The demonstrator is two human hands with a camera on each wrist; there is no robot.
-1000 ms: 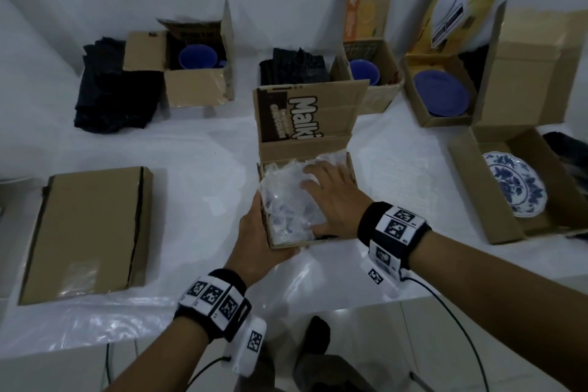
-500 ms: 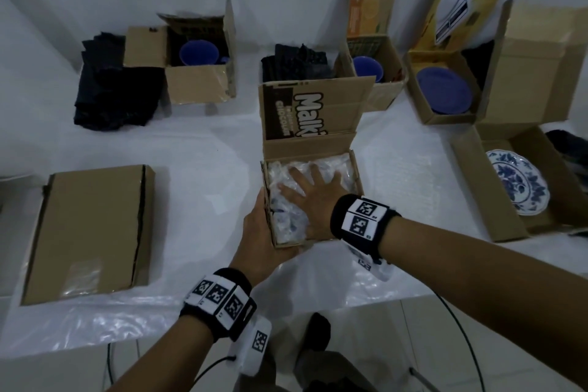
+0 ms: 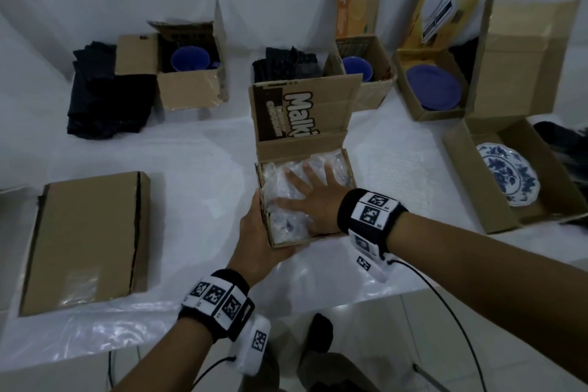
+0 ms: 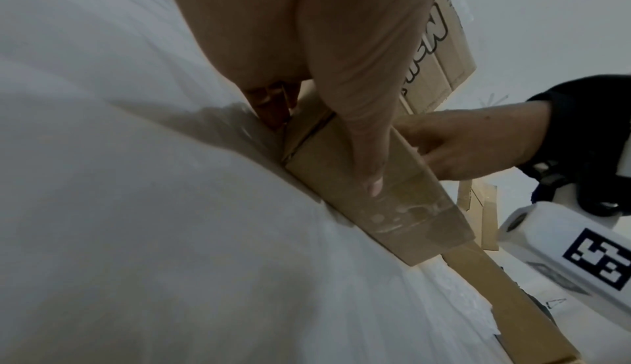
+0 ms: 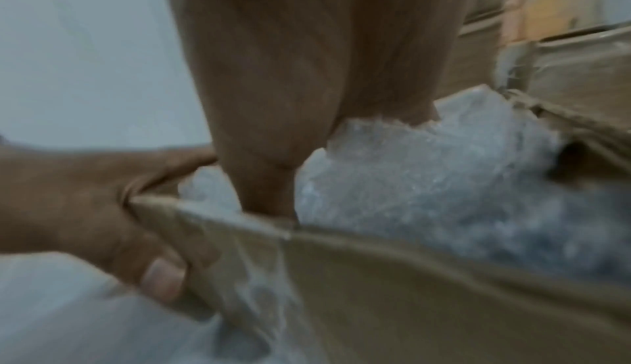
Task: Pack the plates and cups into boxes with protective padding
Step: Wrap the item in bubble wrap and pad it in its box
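Observation:
An open cardboard box (image 3: pixel 288 241) with a printed lid (image 3: pixel 302 108) standing up behind it sits in the middle of the table, filled with clear bubble wrap (image 3: pixel 339 165). My right hand (image 3: pixel 313 197) lies flat on the wrap with spread fingers, pressing it down. My left hand (image 3: pixel 257 242) grips the box's near left corner. In the left wrist view its thumb (image 4: pixel 358 140) runs along the box wall (image 4: pixel 392 213). The right wrist view shows the wrap (image 5: pixel 427 181) bulging over the box wall (image 5: pixel 409 289). What lies under the wrap is hidden.
A closed flat box (image 3: pixel 86 242) lies at the left. At the right, one open box holds a blue-and-white plate (image 3: pixel 509 181) and another a blue plate (image 3: pixel 434 86). Two back boxes each hold a blue cup (image 3: pixel 356 68) (image 3: pixel 190 59). Black padding piles (image 3: pixel 105 95) (image 3: pixel 289 65) sit beside them.
My right hand turned from lying sideways on the wrap's far right to lying flat across its middle, fingers spread and pointing away. The left hand kept its hold on the corner.

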